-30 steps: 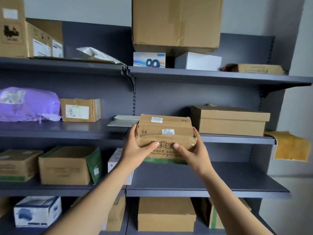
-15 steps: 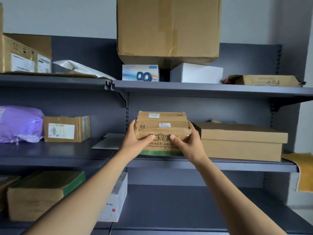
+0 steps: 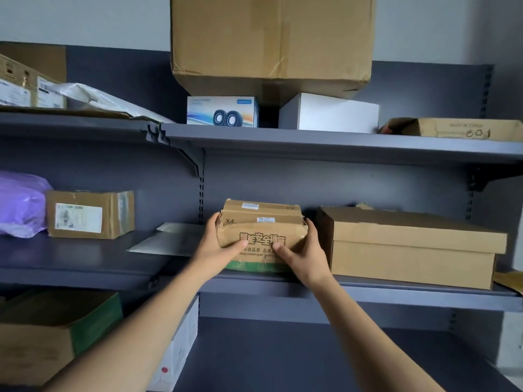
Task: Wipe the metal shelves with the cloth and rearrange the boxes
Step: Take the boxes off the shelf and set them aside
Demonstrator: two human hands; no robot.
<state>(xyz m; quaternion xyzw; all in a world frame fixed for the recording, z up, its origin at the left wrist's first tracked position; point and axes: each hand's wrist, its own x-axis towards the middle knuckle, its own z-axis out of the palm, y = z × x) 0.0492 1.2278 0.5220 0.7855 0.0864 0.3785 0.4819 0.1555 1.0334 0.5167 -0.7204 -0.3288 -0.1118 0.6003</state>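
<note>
Taped brown box [image 3: 261, 236] now sitting higher than a second ago, at front edge of middle shelf [image 3: 368, 292]; touching it or not, cannot tell. Left hand [image 3: 218, 247] gripping box's left side, right hand [image 3: 304, 256] gripping its right side, thumbs pressing front face. Lidded cardboard box [image 3: 410, 247] standing just beside, on right; flat grey sheet [image 3: 167, 241] lying on left.

Seven brown boxes [image 3: 410, 247] — three white boxes [image 3: 328, 113] (one printed) — one purple bag [image 3: 19, 205].

Soft, even, slightly dim indoor light.
Shadows pool beneath the shelves [image 3: 339, 145]; edges bow with wide-angle distortion; the lower corners blur.
</note>
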